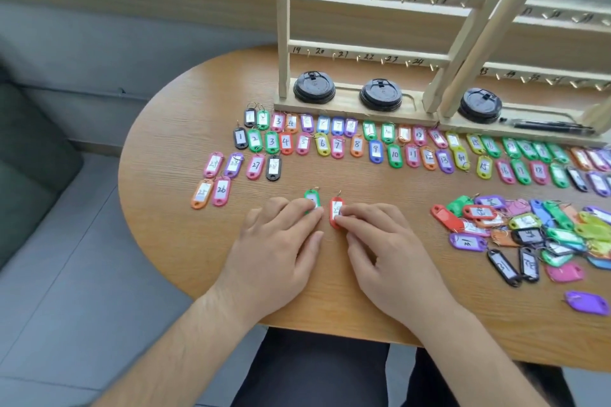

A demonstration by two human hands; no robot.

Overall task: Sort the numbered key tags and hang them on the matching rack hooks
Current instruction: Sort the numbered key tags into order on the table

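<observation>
Plainly both hands work near the near edge of the worktop (185, 109). The left hand (281, 241) presses its fingertips on a green tag (311, 199), and the right hand (383, 241) presses on a red tag (336, 210) just beside it. Neither grip closes round anything. Both tags lie lengthwise away from the person, directly ahead of the fingers, with their rings toward the rack (367, 43).

The red label seems to read 29; the green one's is covered. I judge they belong beside the left group (254, 166) marked 25, 26 and 27, so the left hand is nearer. The sorted rows (357, 144) by the rack start at 1, and one rack rail reads 19 to 24. An unsorted heap (529, 228) lies toward the right edge.
</observation>
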